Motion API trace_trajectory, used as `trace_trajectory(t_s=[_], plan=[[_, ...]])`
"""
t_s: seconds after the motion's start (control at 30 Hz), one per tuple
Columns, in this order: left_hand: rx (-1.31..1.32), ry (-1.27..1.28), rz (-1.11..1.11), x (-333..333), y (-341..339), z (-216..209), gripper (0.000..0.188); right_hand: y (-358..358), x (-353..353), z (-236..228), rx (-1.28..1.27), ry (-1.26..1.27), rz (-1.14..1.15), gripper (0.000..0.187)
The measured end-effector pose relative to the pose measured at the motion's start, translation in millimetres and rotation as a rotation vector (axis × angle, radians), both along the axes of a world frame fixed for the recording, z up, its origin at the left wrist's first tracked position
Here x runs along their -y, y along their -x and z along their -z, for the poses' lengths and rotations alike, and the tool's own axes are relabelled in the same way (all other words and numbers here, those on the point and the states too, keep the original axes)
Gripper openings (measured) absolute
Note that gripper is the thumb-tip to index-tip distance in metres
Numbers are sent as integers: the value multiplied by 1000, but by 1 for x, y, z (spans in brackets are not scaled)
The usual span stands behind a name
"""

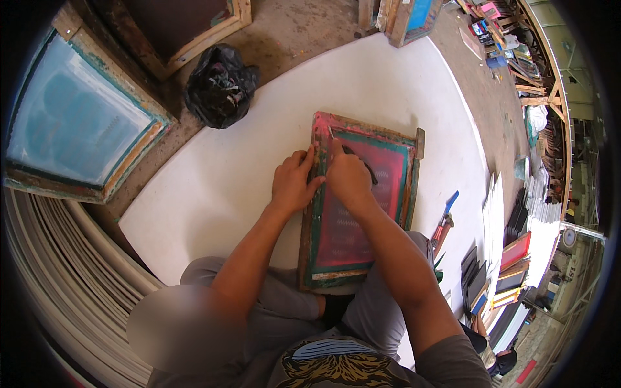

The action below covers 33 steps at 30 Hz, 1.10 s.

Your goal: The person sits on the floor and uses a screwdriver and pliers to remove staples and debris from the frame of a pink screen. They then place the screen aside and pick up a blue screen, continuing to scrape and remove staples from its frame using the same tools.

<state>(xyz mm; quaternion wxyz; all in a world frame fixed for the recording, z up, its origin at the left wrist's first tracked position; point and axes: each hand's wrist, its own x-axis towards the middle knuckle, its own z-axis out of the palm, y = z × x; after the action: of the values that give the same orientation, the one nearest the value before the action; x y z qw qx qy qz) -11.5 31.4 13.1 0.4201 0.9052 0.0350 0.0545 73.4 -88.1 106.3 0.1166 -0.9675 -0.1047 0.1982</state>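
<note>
A wooden screen printing frame [346, 220] with red-stained mesh and a green border lies partly across my lap, its far end on the white board. My left hand [294, 181] grips its left rail, thumb on the wood and fingers along the outer side. My right hand [349, 178] is closed around a slim pointed tool [331, 132], its thin metal tip at the frame's upper left inner corner. A black curved part shows beside that hand; whether it belongs to the tool, I cannot tell. The palm hides most of the tool.
The white board [213, 174] spreads under me. A black plastic bag [222, 87] sits at its far left edge, near another frame with blue mesh [77, 116]. Hand tools with blue and red handles [445, 223] lie right of my knee. Stacked sheets [71, 258] stand at left.
</note>
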Motion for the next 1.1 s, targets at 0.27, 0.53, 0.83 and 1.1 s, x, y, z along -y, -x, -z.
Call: trace_trajectory(t_s=[0.27, 0.53, 0.83, 1.1], plan=[[-49, 34, 6, 2, -4, 2, 80, -4, 24, 24, 54, -153, -49, 42], [-30, 44, 5, 2, -1, 5, 81, -1, 32, 34, 83, -395, 30, 43], [-39, 58, 8, 0, -4, 2, 80, -12, 55, 53, -103, -576, 149, 43], [-24, 65, 8, -1, -6, 1, 78, -29, 77, 77, -14, -748, -1, 46]])
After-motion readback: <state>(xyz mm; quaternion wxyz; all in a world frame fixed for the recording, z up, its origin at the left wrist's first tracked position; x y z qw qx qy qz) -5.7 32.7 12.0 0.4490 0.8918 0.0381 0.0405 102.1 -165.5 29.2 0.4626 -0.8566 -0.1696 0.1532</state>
